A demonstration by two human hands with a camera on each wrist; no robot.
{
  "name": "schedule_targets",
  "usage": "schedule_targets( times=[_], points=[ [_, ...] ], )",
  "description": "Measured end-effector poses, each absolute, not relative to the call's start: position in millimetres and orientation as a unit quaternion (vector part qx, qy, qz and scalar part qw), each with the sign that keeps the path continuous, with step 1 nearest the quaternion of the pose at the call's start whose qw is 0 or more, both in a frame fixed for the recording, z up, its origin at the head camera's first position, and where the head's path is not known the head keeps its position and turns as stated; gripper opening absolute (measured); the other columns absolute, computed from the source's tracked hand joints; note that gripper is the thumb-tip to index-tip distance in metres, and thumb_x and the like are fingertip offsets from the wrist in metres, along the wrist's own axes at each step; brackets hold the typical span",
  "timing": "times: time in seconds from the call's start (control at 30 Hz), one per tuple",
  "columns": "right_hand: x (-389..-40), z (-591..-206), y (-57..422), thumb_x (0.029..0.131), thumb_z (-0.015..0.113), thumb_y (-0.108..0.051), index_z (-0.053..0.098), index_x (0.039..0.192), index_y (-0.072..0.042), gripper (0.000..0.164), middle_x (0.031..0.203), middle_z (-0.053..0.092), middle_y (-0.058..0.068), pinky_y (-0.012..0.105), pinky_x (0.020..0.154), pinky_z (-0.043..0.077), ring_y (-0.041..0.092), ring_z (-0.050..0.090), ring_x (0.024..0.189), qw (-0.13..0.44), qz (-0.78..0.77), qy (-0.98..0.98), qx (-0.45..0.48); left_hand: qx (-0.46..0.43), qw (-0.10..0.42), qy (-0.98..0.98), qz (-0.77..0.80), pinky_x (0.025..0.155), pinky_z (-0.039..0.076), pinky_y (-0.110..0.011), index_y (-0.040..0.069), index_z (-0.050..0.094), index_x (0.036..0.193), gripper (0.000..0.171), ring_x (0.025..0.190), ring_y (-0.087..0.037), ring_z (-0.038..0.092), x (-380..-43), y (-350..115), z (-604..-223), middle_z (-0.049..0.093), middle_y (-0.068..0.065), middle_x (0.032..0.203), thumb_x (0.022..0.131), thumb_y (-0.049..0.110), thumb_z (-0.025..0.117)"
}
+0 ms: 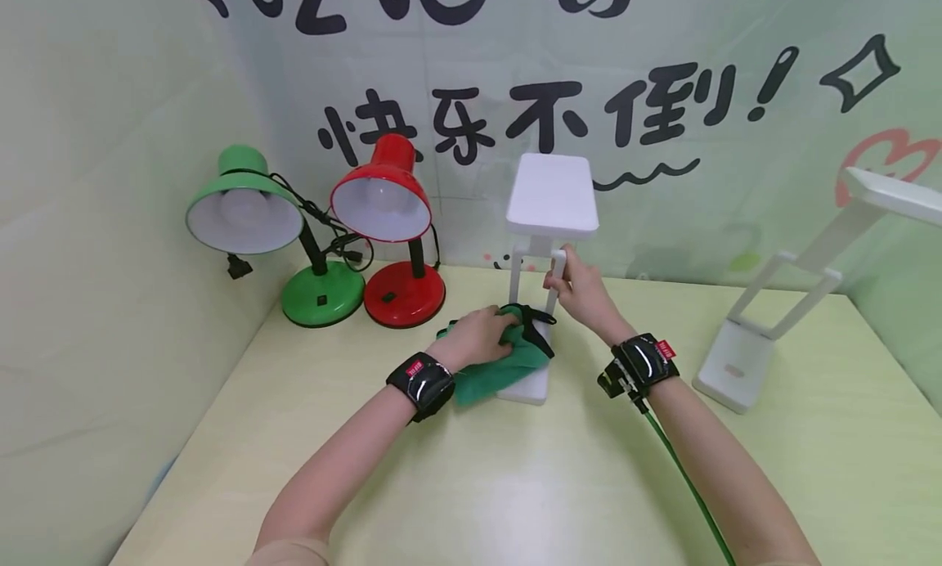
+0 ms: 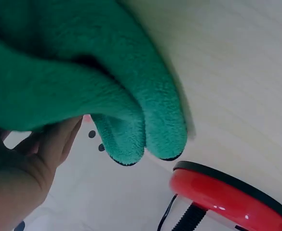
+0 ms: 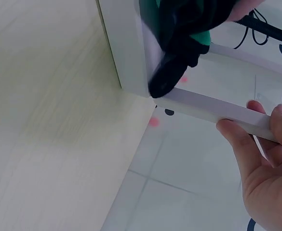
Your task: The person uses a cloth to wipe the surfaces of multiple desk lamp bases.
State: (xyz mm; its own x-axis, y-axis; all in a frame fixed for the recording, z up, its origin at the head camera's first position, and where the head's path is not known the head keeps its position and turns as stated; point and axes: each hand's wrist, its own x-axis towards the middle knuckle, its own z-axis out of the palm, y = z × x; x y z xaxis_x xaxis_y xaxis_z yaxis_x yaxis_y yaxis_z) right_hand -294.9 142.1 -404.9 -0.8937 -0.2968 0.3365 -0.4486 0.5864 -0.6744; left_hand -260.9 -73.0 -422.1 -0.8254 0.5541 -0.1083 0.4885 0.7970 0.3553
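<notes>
A white desk lamp (image 1: 553,191) with a flat square head and a two-bar frame stands upright in the middle of the table. My right hand (image 1: 585,294) pinches the right bar (image 3: 203,107) of that frame between thumb and fingers. Bunched over the lamp's base (image 3: 126,48) is a green cloth (image 1: 508,370) with black edging, soft and fuzzy in the left wrist view. My left hand (image 1: 480,337) grips the cloth from above, its fingers partly sunk in the folds. Most of the base lies hidden under the cloth in the head view.
To the left stand a green desk lamp (image 1: 322,294) and a red desk lamp (image 1: 405,294), a black cord (image 1: 324,214) looped around them. Another white lamp (image 1: 736,366) stands at the right. Behind the table (image 1: 471,484) rises a wall (image 1: 471,214) with black lettering.
</notes>
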Motion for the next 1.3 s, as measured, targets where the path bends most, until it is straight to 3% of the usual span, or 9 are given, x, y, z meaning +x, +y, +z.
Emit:
schedule_targets(
  times=[0.3, 0.57, 0.77, 0.87, 1.07, 1.2, 1.3],
  points=[
    [-295.0, -405.6, 141.4, 0.106, 0.06, 0.01, 0.047, 0.112, 0.006, 0.014, 0.103, 0.074, 0.031, 0.053, 0.079, 0.055, 0.05, 0.075, 0.104, 0.094, 0.398, -0.887, 0.213, 0.276, 0.182, 0.932, 0.151, 0.075, 0.048, -0.032, 0.005, 0.067, 0.146, 0.046, 0.099, -0.023, 0.057, -238.4, -74.7, -409.7, 0.061, -0.01, 0.11, 0.102, 0.014, 0.077],
    [-296.2, -407.9, 141.5, 0.105, 0.061, 0.01, 0.048, 0.111, 0.006, 0.015, 0.103, 0.075, 0.03, 0.051, 0.078, 0.055, 0.05, 0.075, 0.104, 0.096, 0.407, -0.884, 0.209, 0.252, 0.123, 0.944, 0.171, 0.062, 0.036, -0.025, 0.004, 0.063, 0.151, 0.045, 0.076, -0.018, 0.055, -265.4, -72.3, -419.6, 0.057, -0.008, 0.087, 0.107, 0.013, 0.068],
    [-296.5, -406.7, 141.7, 0.106, 0.06, 0.009, 0.047, 0.111, 0.005, 0.015, 0.104, 0.074, 0.031, 0.048, 0.075, 0.053, 0.051, 0.075, 0.105, 0.089, 0.407, -0.884, 0.213, 0.239, 0.222, 0.931, 0.166, 0.064, 0.038, -0.027, 0.007, 0.063, 0.151, 0.047, 0.073, -0.018, 0.052, -261.9, -72.4, -408.5, 0.058, -0.008, 0.096, 0.105, 0.01, 0.071],
    [-295.8, -405.3, 142.5, 0.107, 0.058, 0.01, 0.046, 0.112, 0.005, 0.014, 0.105, 0.074, 0.032, 0.047, 0.074, 0.05, 0.052, 0.074, 0.106, 0.083, 0.408, -0.885, 0.21, 0.244, 0.248, 0.923, 0.166, 0.065, 0.039, -0.027, 0.007, 0.066, 0.147, 0.045, 0.074, -0.018, 0.051, -254.7, -72.3, -403.7, 0.057, -0.007, 0.094, 0.103, 0.01, 0.074],
    [-296.1, -406.8, 141.3, 0.107, 0.059, 0.01, 0.047, 0.113, 0.005, 0.014, 0.105, 0.074, 0.03, 0.048, 0.077, 0.054, 0.05, 0.075, 0.106, 0.087, 0.397, -0.889, 0.212, 0.238, 0.193, 0.933, 0.187, 0.063, 0.037, -0.026, 0.004, 0.064, 0.149, 0.046, 0.07, -0.017, 0.05, -257.9, -76.8, -409.0, 0.054, -0.007, 0.088, 0.104, 0.007, 0.072],
    [-296.1, -407.5, 141.3, 0.106, 0.059, 0.01, 0.046, 0.112, 0.005, 0.015, 0.105, 0.074, 0.031, 0.048, 0.077, 0.054, 0.049, 0.075, 0.105, 0.088, 0.4, -0.888, 0.211, 0.25, 0.129, 0.945, 0.168, 0.068, 0.039, -0.026, 0.001, 0.062, 0.151, 0.046, 0.081, -0.02, 0.054, -266.5, -79.3, -418.1, 0.062, -0.012, 0.096, 0.106, 0.006, 0.068],
    [-295.4, -407.2, 142.2, 0.106, 0.059, 0.01, 0.046, 0.112, 0.004, 0.015, 0.105, 0.074, 0.031, 0.047, 0.075, 0.052, 0.05, 0.075, 0.105, 0.087, 0.404, -0.887, 0.206, 0.267, 0.115, 0.943, 0.162, 0.076, 0.044, -0.03, 0.001, 0.063, 0.15, 0.046, 0.093, -0.023, 0.056, -266.9, -81.5, -422.6, 0.067, -0.015, 0.112, 0.105, 0.005, 0.068]
  ],
)
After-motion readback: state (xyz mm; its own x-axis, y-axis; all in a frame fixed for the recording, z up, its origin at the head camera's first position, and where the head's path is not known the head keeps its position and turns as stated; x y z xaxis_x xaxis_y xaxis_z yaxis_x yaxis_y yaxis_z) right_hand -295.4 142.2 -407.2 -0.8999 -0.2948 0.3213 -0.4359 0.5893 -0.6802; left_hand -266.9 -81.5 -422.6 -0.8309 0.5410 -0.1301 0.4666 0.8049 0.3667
